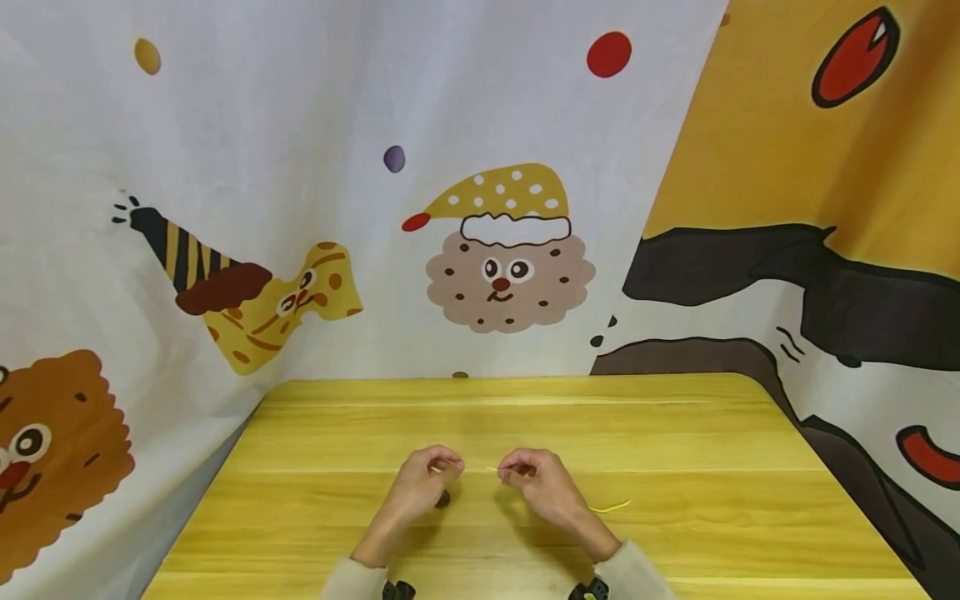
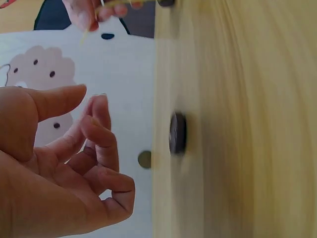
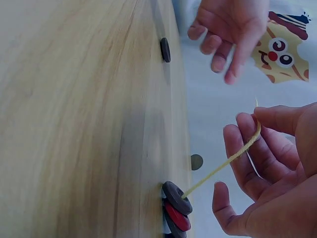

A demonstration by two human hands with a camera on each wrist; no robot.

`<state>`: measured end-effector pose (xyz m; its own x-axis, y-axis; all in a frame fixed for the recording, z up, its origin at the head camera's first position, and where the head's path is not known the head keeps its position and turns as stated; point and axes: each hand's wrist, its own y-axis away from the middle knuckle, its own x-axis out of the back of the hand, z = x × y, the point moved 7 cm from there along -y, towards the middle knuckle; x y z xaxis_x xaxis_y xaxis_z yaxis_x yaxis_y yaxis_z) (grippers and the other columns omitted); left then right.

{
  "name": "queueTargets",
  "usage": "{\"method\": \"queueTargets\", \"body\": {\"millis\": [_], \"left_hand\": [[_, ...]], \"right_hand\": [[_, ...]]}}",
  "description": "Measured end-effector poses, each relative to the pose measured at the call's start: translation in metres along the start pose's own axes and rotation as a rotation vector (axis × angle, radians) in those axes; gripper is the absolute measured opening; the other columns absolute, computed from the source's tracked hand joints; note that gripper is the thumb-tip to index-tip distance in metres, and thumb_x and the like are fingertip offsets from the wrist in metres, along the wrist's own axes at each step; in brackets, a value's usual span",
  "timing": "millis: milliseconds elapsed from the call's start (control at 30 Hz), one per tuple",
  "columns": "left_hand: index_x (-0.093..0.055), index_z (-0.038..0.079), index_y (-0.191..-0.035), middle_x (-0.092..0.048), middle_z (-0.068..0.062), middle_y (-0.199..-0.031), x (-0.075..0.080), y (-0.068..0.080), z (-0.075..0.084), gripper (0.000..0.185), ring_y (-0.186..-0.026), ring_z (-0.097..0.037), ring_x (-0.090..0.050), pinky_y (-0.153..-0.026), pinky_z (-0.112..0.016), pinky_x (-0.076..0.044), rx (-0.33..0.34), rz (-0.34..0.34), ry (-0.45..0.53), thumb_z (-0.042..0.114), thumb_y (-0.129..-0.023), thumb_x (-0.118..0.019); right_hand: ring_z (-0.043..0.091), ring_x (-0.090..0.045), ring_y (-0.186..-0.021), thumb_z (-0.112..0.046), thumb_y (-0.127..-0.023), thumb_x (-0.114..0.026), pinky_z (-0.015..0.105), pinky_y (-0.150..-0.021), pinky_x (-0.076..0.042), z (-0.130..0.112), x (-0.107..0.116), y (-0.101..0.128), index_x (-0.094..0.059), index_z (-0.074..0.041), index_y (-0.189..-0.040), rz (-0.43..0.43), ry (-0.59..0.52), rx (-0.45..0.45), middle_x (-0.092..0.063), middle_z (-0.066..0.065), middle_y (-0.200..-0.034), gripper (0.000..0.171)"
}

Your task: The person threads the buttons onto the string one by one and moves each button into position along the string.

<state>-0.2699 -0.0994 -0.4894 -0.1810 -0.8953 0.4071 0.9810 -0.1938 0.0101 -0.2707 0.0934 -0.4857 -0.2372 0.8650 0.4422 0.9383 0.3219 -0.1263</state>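
One yellow string (image 3: 225,162) carries three threaded discs (image 3: 176,210); one loose disc (image 2: 177,133) lies on the desk (image 1: 675,467). The right hand (image 1: 542,482) pinches the string near its free end, the discs hanging below this grip. The left hand (image 1: 424,481) is loosely curled and holds nothing, just above the loose disc.

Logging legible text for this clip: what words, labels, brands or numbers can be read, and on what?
None. The backdrop cloth carries only cartoon pictures and coloured dots, no lettering.
The wooden table, the yellow cord and the dark and red discs show no print.
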Motion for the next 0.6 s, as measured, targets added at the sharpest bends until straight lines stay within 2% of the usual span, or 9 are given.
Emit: {"method": "queueTargets", "body": {"millis": [167, 333, 600], "left_hand": [[-0.067, 0.004, -0.105, -0.063, -0.007, -0.096, 0.01, 0.003, -0.012, 0.018, -0.087, -0.021, -0.058, -0.068, -0.032, -0.047, 0.013, -0.012, -0.074, 0.019, -0.095, -0.066], [-0.065, 0.002, -0.106, -0.06, -0.01, -0.098, 0.017, 0.007, -0.023, 0.02, -0.09, -0.022, -0.054, -0.071, -0.033, -0.045, 0.03, -0.047, -0.083, 0.017, -0.093, -0.067], [-0.064, 0.001, -0.107, -0.06, -0.008, -0.091, 0.02, 0.007, -0.035, 0.025, -0.085, -0.02, -0.053, -0.071, -0.033, -0.042, 0.061, -0.11, -0.08, 0.015, -0.089, -0.072]], "right_hand": [[0.018, -0.063, -0.078, -0.014, -0.094, -0.068, 0.025, -0.065, -0.048, 0.004, 0.001, 0.0, -0.072, -0.005, -0.095, -0.004, -0.012, -0.021, -0.072, 0.011, -0.092, 0.01], [0.026, -0.064, -0.08, -0.013, -0.094, -0.067, 0.025, -0.063, -0.048, 0.006, 0.001, 0.0, -0.072, -0.007, -0.095, -0.008, -0.049, -0.026, -0.072, 0.009, -0.092, 0.007], [0.019, -0.062, -0.077, -0.015, -0.094, -0.068, 0.025, -0.064, -0.048, 0.009, 0.0, 0.0, -0.072, -0.005, -0.095, -0.012, -0.01, -0.016, -0.072, 0.011, -0.092, 0.011]]}}
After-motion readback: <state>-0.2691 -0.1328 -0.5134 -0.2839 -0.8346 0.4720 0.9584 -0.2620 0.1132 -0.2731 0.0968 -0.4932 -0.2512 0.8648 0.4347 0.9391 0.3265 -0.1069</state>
